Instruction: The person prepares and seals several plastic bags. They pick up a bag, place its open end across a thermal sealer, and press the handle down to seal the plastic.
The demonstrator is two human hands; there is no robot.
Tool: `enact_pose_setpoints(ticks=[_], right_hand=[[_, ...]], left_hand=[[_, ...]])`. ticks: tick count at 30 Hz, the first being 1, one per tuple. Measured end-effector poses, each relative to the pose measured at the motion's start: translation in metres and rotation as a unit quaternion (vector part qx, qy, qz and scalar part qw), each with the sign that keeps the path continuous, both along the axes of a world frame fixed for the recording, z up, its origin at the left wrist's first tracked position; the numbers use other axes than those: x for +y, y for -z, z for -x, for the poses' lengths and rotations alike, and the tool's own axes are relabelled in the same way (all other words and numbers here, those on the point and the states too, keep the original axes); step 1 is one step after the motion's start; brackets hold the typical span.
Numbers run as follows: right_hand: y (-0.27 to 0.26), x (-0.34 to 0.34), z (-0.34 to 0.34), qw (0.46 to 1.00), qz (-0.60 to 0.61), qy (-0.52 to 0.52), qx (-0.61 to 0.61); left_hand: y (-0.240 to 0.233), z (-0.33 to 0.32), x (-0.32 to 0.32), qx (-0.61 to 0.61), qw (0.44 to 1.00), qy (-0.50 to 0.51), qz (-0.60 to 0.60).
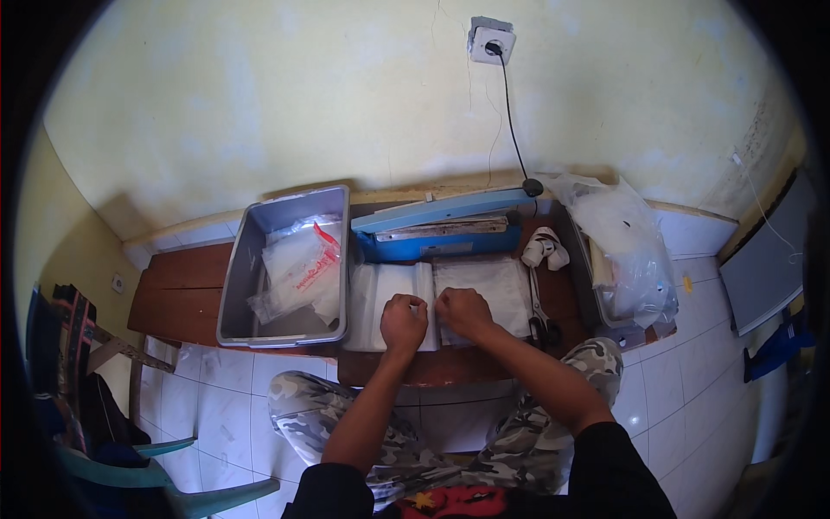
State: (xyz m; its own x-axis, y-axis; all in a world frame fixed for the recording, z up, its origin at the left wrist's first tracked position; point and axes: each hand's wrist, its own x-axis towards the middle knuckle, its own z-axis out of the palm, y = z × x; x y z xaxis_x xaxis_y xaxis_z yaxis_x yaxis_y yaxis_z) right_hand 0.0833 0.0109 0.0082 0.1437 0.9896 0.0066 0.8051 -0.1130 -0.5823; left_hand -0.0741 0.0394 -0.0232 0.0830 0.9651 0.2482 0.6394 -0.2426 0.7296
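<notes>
My left hand (403, 322) rests over the right edge of a stack of clear plastic bags (382, 285), fingers curled and thumb near the fingertips. Just to its right, my right hand (465, 311) is curled over the left side of a second stack of plastic bags (502, 279). The fingertips of both hands nearly meet at the gap between the stacks. Whether thin film is pinched in either hand is hard to see. Behind the stacks stands a blue hand impulse sealer (441, 245), its long lever arm (447, 209) raised at an angle.
Left, a grey plastic tub (283, 340) holds printed bags (305, 279). Scissors (537, 305) and a white roll (545, 248) lie at the right, beside another grey tub (579, 269) with plastic bags (616, 240). A black cord (512, 117) runs to a wall socket (493, 45). Below is the wooden bench (421, 370).
</notes>
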Motion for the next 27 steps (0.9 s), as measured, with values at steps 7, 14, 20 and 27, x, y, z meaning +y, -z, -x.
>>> enact_pose_setpoints(ticks=[7, 14, 20, 27], right_hand=[[0.000, 0.002, 0.011, 1.000, 0.014, -0.011, -0.007], [0.023, 0.008, -0.007, 0.996, -0.059, -0.020, 0.056], [0.015, -0.006, -0.030, 0.989, -0.040, 0.053, 0.131], [0.009, -0.014, -0.056, 0.981, -0.046, 0.071, 0.176]], left_hand=[[0.004, 0.010, 0.005, -0.087, 0.992, -0.010, 0.092], [0.006, 0.012, 0.001, -0.029, 0.998, 0.046, -0.041], [-0.013, 0.002, -0.018, 0.042, 0.976, 0.175, -0.123], [-0.002, -0.005, -0.029, 0.189, 0.952, 0.209, -0.123]])
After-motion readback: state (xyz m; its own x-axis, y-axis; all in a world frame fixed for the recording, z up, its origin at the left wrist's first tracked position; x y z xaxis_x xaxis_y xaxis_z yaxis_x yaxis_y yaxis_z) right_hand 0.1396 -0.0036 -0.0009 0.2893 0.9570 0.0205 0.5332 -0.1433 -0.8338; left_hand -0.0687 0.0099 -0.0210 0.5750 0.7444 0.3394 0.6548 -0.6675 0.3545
